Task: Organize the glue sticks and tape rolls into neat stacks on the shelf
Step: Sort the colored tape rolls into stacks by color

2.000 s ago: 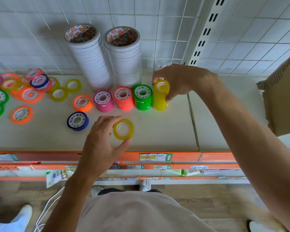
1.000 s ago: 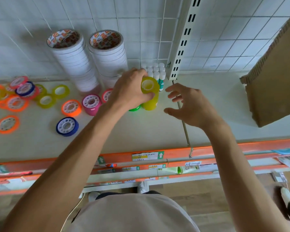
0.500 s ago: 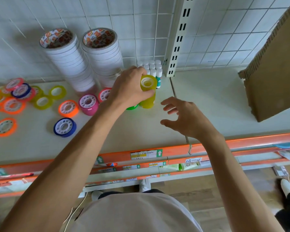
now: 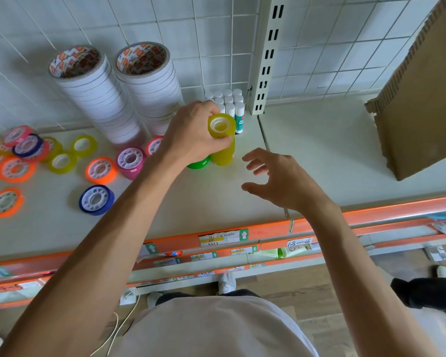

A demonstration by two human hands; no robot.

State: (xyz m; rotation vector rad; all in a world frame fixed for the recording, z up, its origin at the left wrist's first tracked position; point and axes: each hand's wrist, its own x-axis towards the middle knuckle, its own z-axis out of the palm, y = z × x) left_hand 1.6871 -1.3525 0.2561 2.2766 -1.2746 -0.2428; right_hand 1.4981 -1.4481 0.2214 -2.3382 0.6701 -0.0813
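White shelf (image 4: 216, 202) carries everything: loose tape rolls (image 4: 98, 170) lie left of the yellow stack (image 4: 222, 143), my left hand (image 4: 193, 135) grips its top roll, glue sticks (image 4: 229, 104) stand behind it, and my right hand (image 4: 281, 181) hovers open to its right.

The tape stack (image 4: 222, 140) is yellow, the roll beside it (image 4: 198, 164) green, and the shelf edge (image 4: 371, 215) orange.
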